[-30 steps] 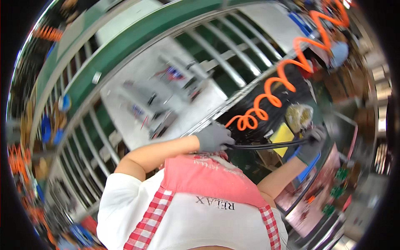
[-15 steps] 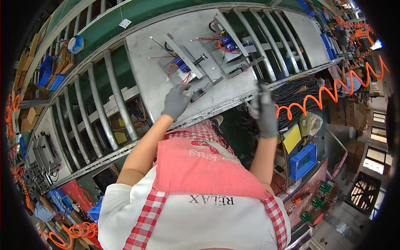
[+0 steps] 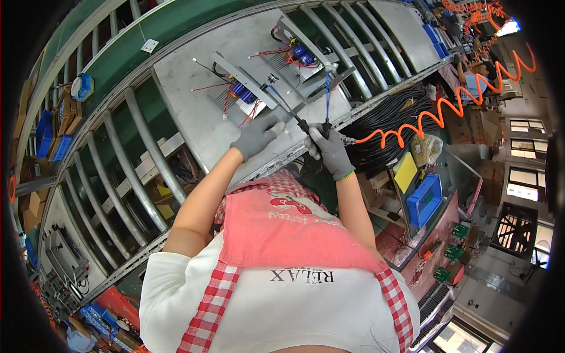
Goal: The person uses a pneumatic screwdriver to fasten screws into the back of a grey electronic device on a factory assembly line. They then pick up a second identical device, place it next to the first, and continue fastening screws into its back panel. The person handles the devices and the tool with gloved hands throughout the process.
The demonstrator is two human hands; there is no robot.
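Observation:
My left hand (image 3: 257,139), in a grey glove, rests low over the metal plate (image 3: 194,126) with its fingers stretched out. Just beyond them stands an assembly with a grey metal bracket (image 3: 236,69), purple-blue capacitors (image 3: 242,92), a finned heat sink and loose wires. My right hand (image 3: 331,152), also gloved, is closed round a dark air tool joined to an orange coiled hose (image 3: 401,139). Two thin blue-and-black rods rise from the fist in a V; whether both belong to the tool I cannot tell. A second similar assembly (image 3: 303,55) sits farther right.
Metal rollers (image 3: 154,148) lie left of the plate, and more rollers (image 3: 335,50) to its right. A bundle of black cables (image 3: 391,120) lies beyond my right hand. Nearer on the right stand a blue bin (image 3: 425,200) and a yellow card (image 3: 405,172).
My right hand has come left and inward from beside the line to the plate's near edge, with the tool's rods now plainly visible. The view has shifted slightly; my left hand stays near the assembly.

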